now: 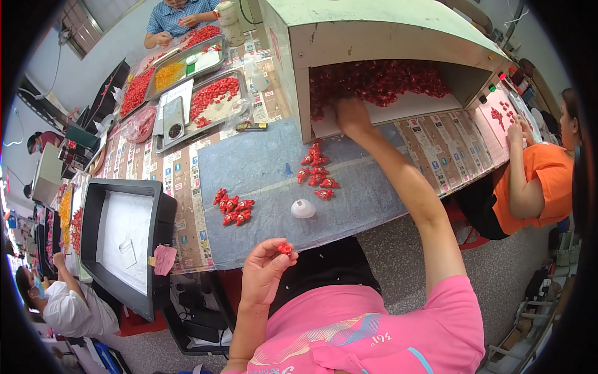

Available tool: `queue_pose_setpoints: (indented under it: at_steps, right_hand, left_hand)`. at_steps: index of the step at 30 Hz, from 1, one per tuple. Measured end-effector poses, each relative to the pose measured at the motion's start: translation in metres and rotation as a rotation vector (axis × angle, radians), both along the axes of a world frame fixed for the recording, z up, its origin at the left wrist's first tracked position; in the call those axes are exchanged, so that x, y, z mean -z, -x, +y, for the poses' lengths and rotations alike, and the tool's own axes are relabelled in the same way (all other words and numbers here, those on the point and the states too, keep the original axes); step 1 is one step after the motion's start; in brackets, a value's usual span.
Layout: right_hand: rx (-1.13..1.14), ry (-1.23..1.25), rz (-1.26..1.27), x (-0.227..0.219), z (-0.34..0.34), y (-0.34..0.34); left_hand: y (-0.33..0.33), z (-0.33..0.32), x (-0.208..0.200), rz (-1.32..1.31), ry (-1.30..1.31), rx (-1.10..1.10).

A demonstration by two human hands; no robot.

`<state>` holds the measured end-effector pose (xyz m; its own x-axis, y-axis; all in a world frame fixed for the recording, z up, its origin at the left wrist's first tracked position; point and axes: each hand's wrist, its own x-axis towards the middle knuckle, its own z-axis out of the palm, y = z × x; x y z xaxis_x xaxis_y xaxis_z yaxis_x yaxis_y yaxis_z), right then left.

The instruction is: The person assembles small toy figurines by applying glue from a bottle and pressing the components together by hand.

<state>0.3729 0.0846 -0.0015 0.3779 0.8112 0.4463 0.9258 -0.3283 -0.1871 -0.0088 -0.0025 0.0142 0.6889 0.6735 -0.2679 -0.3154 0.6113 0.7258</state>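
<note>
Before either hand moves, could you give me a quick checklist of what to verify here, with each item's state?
1. Left hand holding a red piece: ok.
2. Right hand clear of the open-fronted box: not ok, it reaches inside.
3. Right hand gripping something: cannot tell, too shadowed.
4. Two red clusters apart on the blue-grey mat: ok.
5. White rounded object clear of both hands: ok.

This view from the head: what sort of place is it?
Probably a small assembly workshop: a pale, open-fronted boxy cabinet holds small glossy red pieces, a silver metal tray holds more, and a co-worker in an orange shirt sits nearby.
</note>
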Motion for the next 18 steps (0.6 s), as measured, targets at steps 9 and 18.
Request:
queue_pose_setpoints:
  at_steps: [9,18]
  right_hand:
    - [-0.317,-0.182,1.207,-0.053,-0.121,0.107]
    - [-0.460,-0.292,1.482,-0.027,-0.178,0.204]
  left_hand:
    - [-0.008,0.004,-0.003,-0.026,-0.005,-0.010]
    - [-0.018,-0.001,0.003,-0.038,-0.137,0.001]
